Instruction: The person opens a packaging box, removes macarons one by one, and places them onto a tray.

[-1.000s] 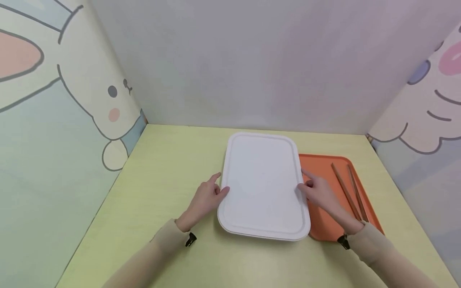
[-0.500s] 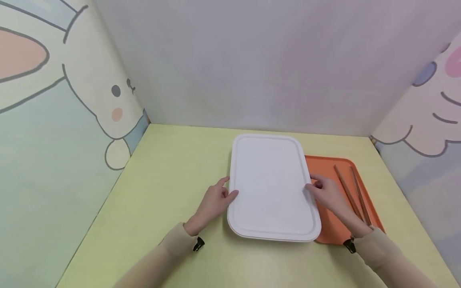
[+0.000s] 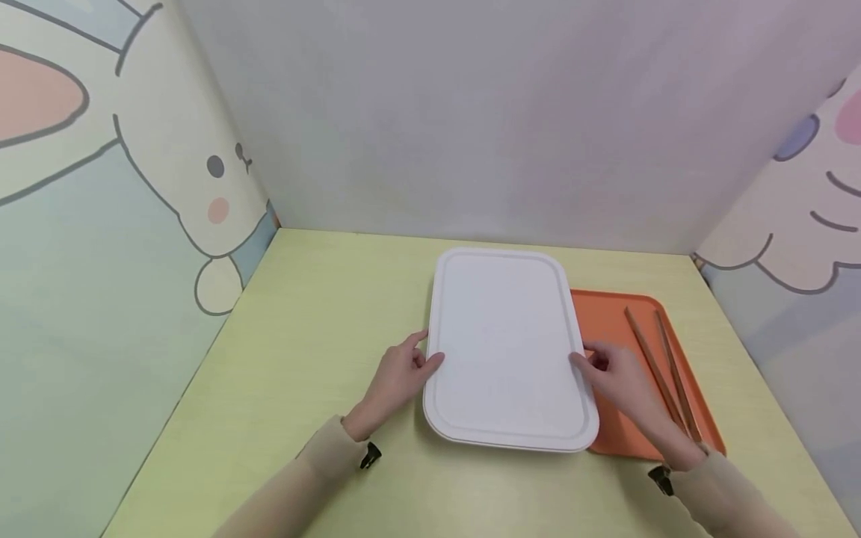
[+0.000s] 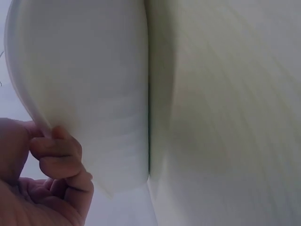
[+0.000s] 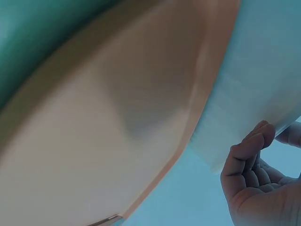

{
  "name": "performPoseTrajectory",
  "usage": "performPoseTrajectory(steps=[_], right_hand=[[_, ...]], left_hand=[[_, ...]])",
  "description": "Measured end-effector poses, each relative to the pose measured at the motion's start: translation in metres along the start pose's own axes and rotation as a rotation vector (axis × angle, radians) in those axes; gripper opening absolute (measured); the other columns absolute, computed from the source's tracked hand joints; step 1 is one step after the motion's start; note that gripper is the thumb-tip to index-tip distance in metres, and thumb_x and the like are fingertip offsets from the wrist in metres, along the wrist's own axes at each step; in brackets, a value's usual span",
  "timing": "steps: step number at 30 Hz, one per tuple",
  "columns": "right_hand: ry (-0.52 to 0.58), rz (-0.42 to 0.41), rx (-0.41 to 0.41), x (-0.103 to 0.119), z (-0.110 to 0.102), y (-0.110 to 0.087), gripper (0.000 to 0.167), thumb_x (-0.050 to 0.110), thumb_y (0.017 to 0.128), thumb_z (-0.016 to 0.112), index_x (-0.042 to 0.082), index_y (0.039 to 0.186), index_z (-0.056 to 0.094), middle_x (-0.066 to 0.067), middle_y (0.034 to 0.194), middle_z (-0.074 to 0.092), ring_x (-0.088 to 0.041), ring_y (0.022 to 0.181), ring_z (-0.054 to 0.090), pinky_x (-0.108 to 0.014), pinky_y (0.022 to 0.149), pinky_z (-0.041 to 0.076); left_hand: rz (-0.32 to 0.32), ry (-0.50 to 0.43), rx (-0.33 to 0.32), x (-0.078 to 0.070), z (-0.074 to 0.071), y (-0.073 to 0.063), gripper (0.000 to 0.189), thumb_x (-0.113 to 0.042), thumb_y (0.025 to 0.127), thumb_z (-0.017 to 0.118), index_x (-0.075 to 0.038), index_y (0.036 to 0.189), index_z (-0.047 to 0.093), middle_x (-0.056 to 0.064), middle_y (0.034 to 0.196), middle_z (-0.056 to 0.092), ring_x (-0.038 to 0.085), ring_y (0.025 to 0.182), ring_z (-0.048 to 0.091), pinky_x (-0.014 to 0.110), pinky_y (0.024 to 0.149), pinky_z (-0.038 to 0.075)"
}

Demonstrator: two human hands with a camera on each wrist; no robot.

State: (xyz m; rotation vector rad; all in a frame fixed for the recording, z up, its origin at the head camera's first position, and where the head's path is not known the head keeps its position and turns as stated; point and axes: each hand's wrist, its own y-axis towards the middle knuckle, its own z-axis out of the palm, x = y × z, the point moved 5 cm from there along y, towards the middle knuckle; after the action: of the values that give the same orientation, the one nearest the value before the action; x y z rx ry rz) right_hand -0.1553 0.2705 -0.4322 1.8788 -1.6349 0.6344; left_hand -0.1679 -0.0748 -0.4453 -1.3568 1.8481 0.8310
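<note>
A white lid (image 3: 504,336) with rounded corners lies on a deep white tub, whose smooth side wall (image 4: 103,84) shows in the left wrist view. At its left edge, my left hand (image 3: 398,373) grips the rim, thumb on top and curled fingers beneath. My right hand (image 3: 619,377) pinches the opposite rim between thumb and fingers. From below, the right wrist view shows that hand's curled fingers (image 5: 254,146) right at the rim. What the tub holds is hidden under the lid.
An orange tray (image 3: 608,317) lies right of the tub, partly behind it and under my right forearm. Two long thin brown sticks (image 3: 649,359) rest on it. The pale yellow table (image 3: 323,299) ends at a plain wall behind and patterned walls at both sides.
My right hand has slid slightly toward me along the rim, its index finger now more bent. The head view has shifted a little; the left hand keeps its place on the rim.
</note>
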Motion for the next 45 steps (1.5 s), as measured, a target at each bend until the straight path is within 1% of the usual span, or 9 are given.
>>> performPoseTrajectory(steps=[4, 8, 14, 20, 24, 28, 33, 40, 45], right_hand=[[-0.037, -0.045, -0.034, 0.003, 0.000, -0.011, 0.027, 0.020, 0.094, 0.072, -0.001, 0.111, 0.072, 0.003, 0.061, 0.055, -0.011, 0.050, 0.048, -0.027, 0.045, 0.041], [-0.085, -0.025, -0.032, 0.007, -0.002, -0.019, 0.029, 0.023, 0.093, 0.074, 0.000, 0.110, 0.071, 0.004, 0.061, 0.055, -0.011, 0.050, 0.049, -0.027, 0.046, 0.041], [-0.132, -0.003, -0.023, 0.011, -0.001, -0.021, 0.033, 0.021, 0.093, 0.072, -0.003, 0.115, 0.069, 0.003, 0.062, 0.056, -0.012, 0.051, 0.051, -0.027, 0.046, 0.043], [-0.111, -0.003, -0.042, 0.010, -0.002, -0.022, 0.030, 0.016, 0.092, 0.072, -0.004, 0.115, 0.069, 0.002, 0.063, 0.056, -0.012, 0.051, 0.050, -0.027, 0.046, 0.043], [-0.095, -0.008, -0.061, 0.013, -0.005, -0.021, 0.027, 0.016, 0.093, 0.072, -0.002, 0.113, 0.069, 0.001, 0.064, 0.054, -0.012, 0.052, 0.048, -0.026, 0.047, 0.041], [-0.075, -0.043, -0.088, 0.022, -0.009, -0.018, 0.025, 0.018, 0.093, 0.072, 0.000, 0.110, 0.070, 0.001, 0.065, 0.054, -0.012, 0.053, 0.047, -0.025, 0.048, 0.039], [-0.043, -0.084, -0.101, 0.037, -0.015, -0.013, 0.026, 0.020, 0.093, 0.073, 0.002, 0.111, 0.070, 0.002, 0.065, 0.055, -0.012, 0.052, 0.047, -0.025, 0.047, 0.038], [0.065, -0.040, -0.136, 0.063, -0.021, -0.005, 0.034, 0.028, 0.095, 0.071, 0.004, 0.118, 0.069, -0.003, 0.073, 0.059, -0.016, 0.057, 0.050, -0.023, 0.051, 0.040], [0.146, -0.028, -0.107, 0.085, -0.016, 0.001, 0.039, 0.027, 0.095, 0.071, 0.000, 0.122, 0.066, -0.007, 0.077, 0.061, -0.016, 0.062, 0.053, -0.023, 0.053, 0.044]], left_hand=[[-0.016, -0.013, -0.013, 0.001, -0.003, -0.005, 0.047, -0.024, 0.094, 0.071, 0.006, 0.128, 0.060, -0.006, 0.060, 0.056, 0.007, 0.051, 0.047, 0.024, 0.054, 0.043], [0.000, -0.039, -0.013, 0.002, -0.003, -0.007, 0.044, -0.022, 0.092, 0.073, 0.007, 0.123, 0.062, -0.005, 0.065, 0.057, 0.008, 0.054, 0.050, 0.025, 0.057, 0.045], [0.015, -0.049, 0.010, 0.001, -0.003, -0.010, 0.042, -0.019, 0.091, 0.073, 0.007, 0.121, 0.061, -0.004, 0.068, 0.053, 0.007, 0.056, 0.047, 0.023, 0.056, 0.042], [0.024, -0.049, 0.026, -0.001, -0.002, -0.012, 0.041, -0.015, 0.091, 0.072, 0.008, 0.124, 0.060, -0.004, 0.070, 0.054, 0.008, 0.058, 0.048, 0.023, 0.056, 0.042], [0.038, -0.045, 0.002, -0.004, -0.006, -0.011, 0.039, -0.014, 0.091, 0.071, 0.007, 0.123, 0.061, -0.005, 0.071, 0.054, 0.008, 0.060, 0.048, 0.024, 0.058, 0.043], [0.043, -0.054, -0.042, -0.008, -0.017, -0.007, 0.036, -0.014, 0.090, 0.071, 0.004, 0.120, 0.063, -0.004, 0.071, 0.053, 0.009, 0.061, 0.047, 0.024, 0.060, 0.043], [0.027, -0.099, -0.069, -0.012, -0.034, -0.005, 0.036, -0.012, 0.089, 0.072, 0.002, 0.121, 0.063, -0.001, 0.074, 0.055, 0.013, 0.065, 0.050, 0.025, 0.062, 0.043], [0.011, -0.168, -0.085, -0.016, -0.065, -0.004, 0.041, -0.010, 0.090, 0.073, 0.002, 0.127, 0.061, 0.005, 0.081, 0.059, 0.018, 0.072, 0.053, 0.024, 0.064, 0.045], [-0.009, -0.206, -0.099, -0.016, -0.090, -0.007, 0.041, -0.009, 0.091, 0.074, 0.001, 0.128, 0.060, 0.009, 0.085, 0.060, 0.021, 0.074, 0.053, 0.023, 0.065, 0.046]])
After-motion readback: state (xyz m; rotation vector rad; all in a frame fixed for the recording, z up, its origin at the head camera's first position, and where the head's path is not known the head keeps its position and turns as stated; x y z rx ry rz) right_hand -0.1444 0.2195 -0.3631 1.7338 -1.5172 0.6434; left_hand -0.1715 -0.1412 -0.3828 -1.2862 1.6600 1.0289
